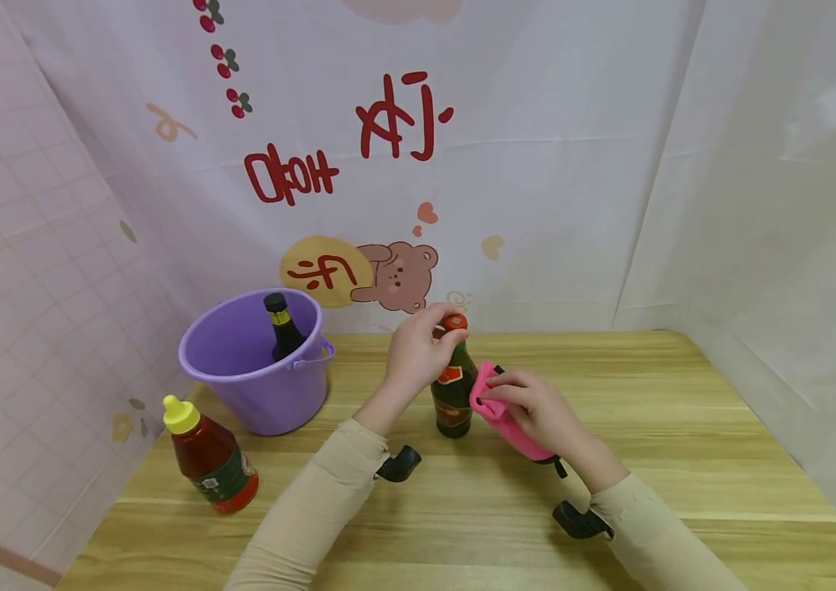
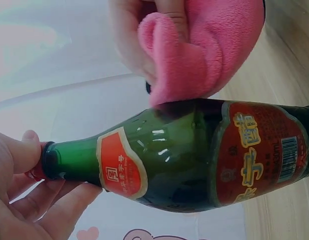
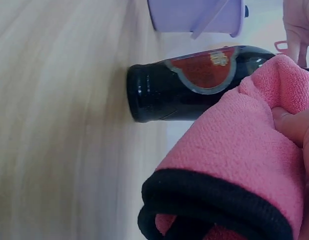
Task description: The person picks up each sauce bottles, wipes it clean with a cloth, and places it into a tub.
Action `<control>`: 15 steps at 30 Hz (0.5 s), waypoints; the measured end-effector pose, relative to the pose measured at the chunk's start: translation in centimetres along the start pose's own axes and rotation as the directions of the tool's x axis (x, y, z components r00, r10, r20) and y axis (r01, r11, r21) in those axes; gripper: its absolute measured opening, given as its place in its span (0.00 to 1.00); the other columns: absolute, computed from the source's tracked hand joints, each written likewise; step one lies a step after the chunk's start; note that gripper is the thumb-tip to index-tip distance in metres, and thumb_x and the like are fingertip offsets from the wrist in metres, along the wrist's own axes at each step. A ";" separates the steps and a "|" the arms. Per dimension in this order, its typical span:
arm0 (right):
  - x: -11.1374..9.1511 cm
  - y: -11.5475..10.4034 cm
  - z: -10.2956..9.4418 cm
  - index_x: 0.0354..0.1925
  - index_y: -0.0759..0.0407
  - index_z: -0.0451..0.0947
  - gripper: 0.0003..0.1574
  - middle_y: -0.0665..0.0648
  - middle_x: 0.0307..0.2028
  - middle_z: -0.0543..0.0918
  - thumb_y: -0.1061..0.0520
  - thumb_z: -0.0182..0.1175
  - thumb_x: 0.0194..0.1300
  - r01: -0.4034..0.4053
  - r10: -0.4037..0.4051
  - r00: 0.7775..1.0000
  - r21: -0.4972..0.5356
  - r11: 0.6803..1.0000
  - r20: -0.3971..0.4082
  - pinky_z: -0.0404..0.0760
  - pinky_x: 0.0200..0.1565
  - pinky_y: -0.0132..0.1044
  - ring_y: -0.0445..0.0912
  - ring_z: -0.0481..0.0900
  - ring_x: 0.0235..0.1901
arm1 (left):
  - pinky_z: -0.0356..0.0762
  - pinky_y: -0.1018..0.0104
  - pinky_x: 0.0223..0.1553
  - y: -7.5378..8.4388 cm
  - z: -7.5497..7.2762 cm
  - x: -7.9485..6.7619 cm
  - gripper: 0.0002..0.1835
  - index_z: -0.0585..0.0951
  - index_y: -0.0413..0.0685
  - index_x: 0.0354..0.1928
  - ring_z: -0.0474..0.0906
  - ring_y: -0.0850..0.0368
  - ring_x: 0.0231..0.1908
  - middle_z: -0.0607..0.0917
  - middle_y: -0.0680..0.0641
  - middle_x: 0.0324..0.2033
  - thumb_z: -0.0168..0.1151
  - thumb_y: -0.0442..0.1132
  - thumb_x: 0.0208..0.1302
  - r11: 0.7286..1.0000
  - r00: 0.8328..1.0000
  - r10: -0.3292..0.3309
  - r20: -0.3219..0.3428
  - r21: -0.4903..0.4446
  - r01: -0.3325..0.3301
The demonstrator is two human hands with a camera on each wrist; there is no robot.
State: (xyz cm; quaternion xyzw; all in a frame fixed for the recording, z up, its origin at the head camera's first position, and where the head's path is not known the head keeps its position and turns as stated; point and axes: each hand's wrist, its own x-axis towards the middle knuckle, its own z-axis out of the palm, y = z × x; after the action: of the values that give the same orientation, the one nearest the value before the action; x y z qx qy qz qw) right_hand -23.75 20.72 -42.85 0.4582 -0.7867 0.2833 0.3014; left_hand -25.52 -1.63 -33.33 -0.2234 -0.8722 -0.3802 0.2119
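Observation:
A green glass vinegar bottle (image 1: 453, 402) with red labels and a red cap stands upright on the table. My left hand (image 1: 421, 345) grips it at the cap and neck, the thumb and fingers around the top in the left wrist view (image 2: 39, 185). On the bottle's right side, my right hand (image 1: 536, 406) pinches a folded pink cloth (image 1: 510, 427) with black edging. In the left wrist view the cloth (image 2: 194, 65) lies against the bottle's shoulder. The right wrist view shows the bottle's base (image 3: 139, 95) on the table behind the hanging cloth (image 3: 234, 150).
A purple bucket (image 1: 270, 402) stands at the back left, with a dark bottle (image 1: 285, 332) leaning inside. In front of it is a red sauce bottle (image 1: 214, 464) with a yellow cap. A white printed curtain (image 1: 536, 189) hangs behind the wooden table (image 1: 684, 460).

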 end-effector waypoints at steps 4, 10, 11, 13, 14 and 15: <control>-0.5 0.1 0.3 0.41 0.56 0.86 0.30 0.58 0.44 0.83 0.83 0.65 0.45 -0.025 0.026 0.998 -0.008 1.000 0.053 0.83 0.43 0.51 0.55 0.82 0.45 | 0.81 0.61 0.38 0.0 0.0 0.0 0.14 0.82 0.51 0.50 0.84 0.55 0.38 0.85 0.52 0.40 0.68 0.43 0.65 1.000 1.000 0.000 -0.008 0.008 0.000; -1.1 0.1 1.0 0.41 0.55 0.87 0.28 0.56 0.43 0.84 0.82 0.65 0.48 -0.088 0.092 0.979 -0.030 0.996 0.180 0.83 0.44 0.48 0.53 0.83 0.44 | 0.81 0.61 0.38 0.1 0.2 0.0 0.14 0.82 0.50 0.50 0.84 0.55 0.38 0.85 0.51 0.40 0.68 0.43 0.65 1.000 1.000 0.008 -0.013 0.019 -0.008; -1.1 0.1 1.1 0.41 0.55 0.87 0.28 0.56 0.42 0.84 0.81 0.65 0.48 -0.095 0.100 0.977 -0.033 0.995 0.188 0.83 0.44 0.48 0.52 0.83 0.43 | 0.81 0.62 0.38 0.1 0.2 0.0 0.14 0.82 0.50 0.50 0.84 0.55 0.38 0.85 0.51 0.40 0.68 0.43 0.65 1.000 1.000 0.009 -0.015 0.023 -0.008; -1.1 0.2 1.3 0.40 0.55 0.87 0.27 0.56 0.42 0.84 0.81 0.65 0.49 -0.111 0.116 0.974 -0.034 0.993 0.197 0.83 0.45 0.47 0.52 0.83 0.43 | 0.81 0.62 0.39 0.0 0.2 0.0 0.14 0.82 0.50 0.51 0.84 0.55 0.38 0.85 0.51 0.40 0.68 0.43 0.65 1.000 1.000 0.009 -0.019 0.024 -0.009; -1.1 0.2 1.3 0.40 0.55 0.87 0.26 0.56 0.42 0.84 0.81 0.65 0.49 -0.114 0.119 0.973 -0.038 0.993 0.200 0.83 0.44 0.47 0.51 0.83 0.43 | 0.81 0.61 0.39 0.0 0.2 0.0 0.14 0.82 0.50 0.51 0.84 0.55 0.38 0.85 0.51 0.41 0.68 0.43 0.65 1.000 1.000 0.009 -0.019 0.024 -0.008; -1.1 0.2 1.4 0.40 0.55 0.87 0.26 0.56 0.41 0.84 0.81 0.66 0.49 -0.115 0.121 0.972 -0.041 0.992 0.203 0.83 0.44 0.46 0.51 0.83 0.43 | 0.81 0.61 0.39 0.0 0.2 0.0 0.14 0.82 0.50 0.51 0.84 0.55 0.38 0.85 0.51 0.41 0.68 0.43 0.65 1.000 1.000 0.009 -0.021 0.026 -0.008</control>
State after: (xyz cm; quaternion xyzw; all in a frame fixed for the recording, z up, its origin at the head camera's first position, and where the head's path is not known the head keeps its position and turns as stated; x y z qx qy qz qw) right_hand -23.84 20.39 -44.60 0.4329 -0.8435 0.2405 0.2081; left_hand -25.56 -1.45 -33.43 -0.2202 -0.8739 -0.3701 0.2256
